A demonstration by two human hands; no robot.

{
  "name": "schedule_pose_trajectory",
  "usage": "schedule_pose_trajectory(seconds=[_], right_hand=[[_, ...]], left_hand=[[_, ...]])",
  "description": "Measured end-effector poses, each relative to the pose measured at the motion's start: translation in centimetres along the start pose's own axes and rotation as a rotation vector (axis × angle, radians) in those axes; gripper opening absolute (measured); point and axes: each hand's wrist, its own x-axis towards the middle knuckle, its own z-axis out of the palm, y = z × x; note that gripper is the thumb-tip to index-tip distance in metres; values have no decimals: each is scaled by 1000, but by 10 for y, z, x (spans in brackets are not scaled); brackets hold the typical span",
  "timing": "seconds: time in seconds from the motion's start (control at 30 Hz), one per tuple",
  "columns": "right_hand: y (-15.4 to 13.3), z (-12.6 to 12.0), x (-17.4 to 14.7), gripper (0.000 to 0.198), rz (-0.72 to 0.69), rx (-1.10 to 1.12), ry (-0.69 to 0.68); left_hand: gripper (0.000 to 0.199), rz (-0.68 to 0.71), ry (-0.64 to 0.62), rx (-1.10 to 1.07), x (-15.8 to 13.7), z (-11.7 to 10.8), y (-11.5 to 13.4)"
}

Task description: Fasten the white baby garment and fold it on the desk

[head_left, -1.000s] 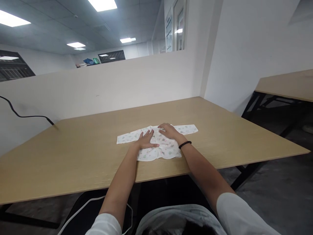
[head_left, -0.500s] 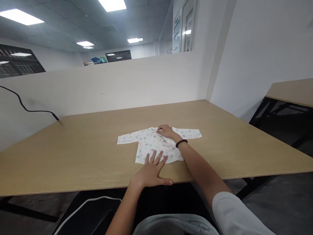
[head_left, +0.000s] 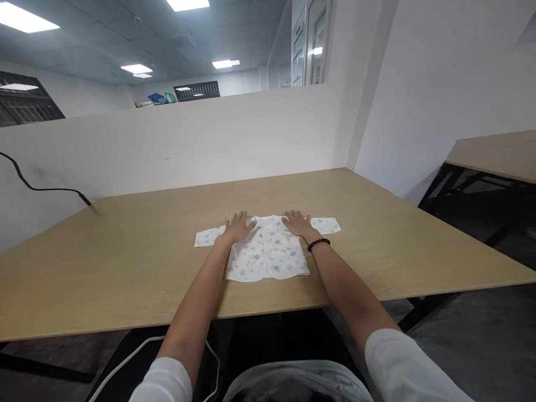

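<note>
A small white baby shirt [head_left: 268,251] with a scattered print lies spread on the wooden table [head_left: 138,262], its sleeves stretched out to both sides. Its neckline faces away from me and a seam or opening runs down the middle. My left hand [head_left: 239,228] rests flat on the shirt's left shoulder, fingers spread. On the right shoulder lies my right hand [head_left: 298,224], also flat with fingers apart; a black beaded bracelet [head_left: 319,244] circles that wrist. Parts of both shoulders are hidden under my hands.
A white partition [head_left: 234,139] rises behind the table. At the far left a black cable [head_left: 54,190] reaches the table's corner. Another table [head_left: 498,153] stands at the right. Below the front edge, a white cord [head_left: 125,363] hangs near a dark seat.
My left hand has moved from the shirt's lower hem up to its left shoulder. My right hand has shifted right from the collar and its curled fingers have opened flat. The shirt front looks smoother.
</note>
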Motion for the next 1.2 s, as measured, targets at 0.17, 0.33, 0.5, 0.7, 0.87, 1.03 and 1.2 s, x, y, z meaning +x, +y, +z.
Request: schedule_pose_trajectory(seconds=[0.17,0.33,0.5,0.7,0.87,1.03,1.2], right_hand=[[13,-8,5,38,-24,-34,27],[18,-15,6,27,-131,86,118],[18,-41,-4,24,-249,282,105],[8,-81,6,16,-382,133,148],[-6,-115,16,18,-410,108,710],[4,-111,-25,13,-506,167,699],[18,-58,-101,9,-584,109,265]], left_hand=[[46,-40,84,-6,35,23,-30],[24,-12,209,-175,36,25,-47],[32,63,192,-363,29,1,-68],[22,142,-67,-243,22,-48,-77],[20,61,710,-210,17,-74,-48],[21,321,604,-250,-15,-71,-45],[23,358,-71,-119,-67,-34,-49]])
